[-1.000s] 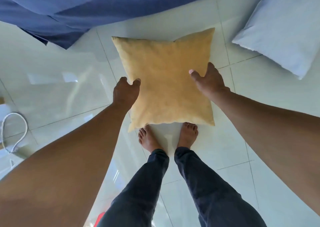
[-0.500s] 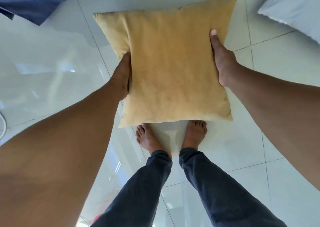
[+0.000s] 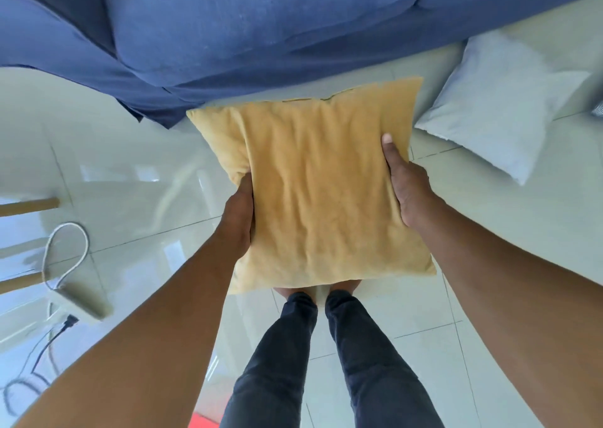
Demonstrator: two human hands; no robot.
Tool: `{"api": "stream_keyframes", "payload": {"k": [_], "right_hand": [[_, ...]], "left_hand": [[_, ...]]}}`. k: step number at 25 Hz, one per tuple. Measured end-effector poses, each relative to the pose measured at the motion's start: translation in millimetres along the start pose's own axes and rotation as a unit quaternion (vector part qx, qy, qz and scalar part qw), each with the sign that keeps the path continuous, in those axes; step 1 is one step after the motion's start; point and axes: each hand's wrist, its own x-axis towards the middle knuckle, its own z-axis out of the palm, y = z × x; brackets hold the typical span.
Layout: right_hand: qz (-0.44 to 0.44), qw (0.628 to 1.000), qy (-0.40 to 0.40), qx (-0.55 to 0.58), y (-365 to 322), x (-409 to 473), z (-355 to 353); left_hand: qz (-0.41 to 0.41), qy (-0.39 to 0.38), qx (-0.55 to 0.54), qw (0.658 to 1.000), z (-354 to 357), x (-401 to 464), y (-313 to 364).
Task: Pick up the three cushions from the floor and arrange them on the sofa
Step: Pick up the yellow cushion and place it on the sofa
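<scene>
A yellow cushion [image 3: 319, 192] is held up off the floor in front of me, flat side facing up. My left hand [image 3: 238, 218] grips its left edge and my right hand [image 3: 408, 186] grips its right edge, thumb on top. A white cushion [image 3: 499, 108] lies on the tiled floor to the right, close to the sofa. The blue sofa [image 3: 228, 26] fills the top of the view, just beyond the yellow cushion. No third cushion is in view.
A white power strip [image 3: 81, 300] with a looped cable lies on the floor at the left, next to wooden furniture legs [image 3: 29, 205]. My legs in dark trousers [image 3: 326, 362] stand below the cushion. Glossy tiles [image 3: 130, 183] spread around.
Both hands closed on the yellow cushion's sides and lifted it off the floor. The view has tilted up, bringing the sofa and white cushion further into sight.
</scene>
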Motion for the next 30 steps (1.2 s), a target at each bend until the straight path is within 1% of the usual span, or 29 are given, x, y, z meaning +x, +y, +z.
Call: {"api": "stream_keyframes", "payload": {"k": [3,7,9,15,18,24,30], "right_hand": [[-0.036,0.999,0.000,0.017,-24,-59,-19],[-0.080,0.996,-0.010,0.025,-74,-156,-50],[-0.108,0.993,-0.026,0.040,-93,-203,-64],[-0.161,0.984,-0.046,0.054,-129,-303,-96],[-0.180,0.978,-0.060,0.082,-143,-333,-105],[-0.265,0.955,-0.070,0.115,-177,-370,-109],[-0.310,0.931,-0.131,0.143,-211,-392,-119]], "left_hand": [[0.015,0.005,-0.003,1.000,-12,-73,25],[0.041,0.019,-0.010,0.999,-32,-181,64],[0.061,0.017,-0.016,0.998,-41,-229,80],[0.107,0.023,-0.038,0.993,-59,-329,110],[0.142,0.023,-0.044,0.989,-62,-360,126],[0.213,0.032,-0.064,0.975,-59,-407,162],[0.251,0.040,-0.087,0.963,-65,-431,187]]}}
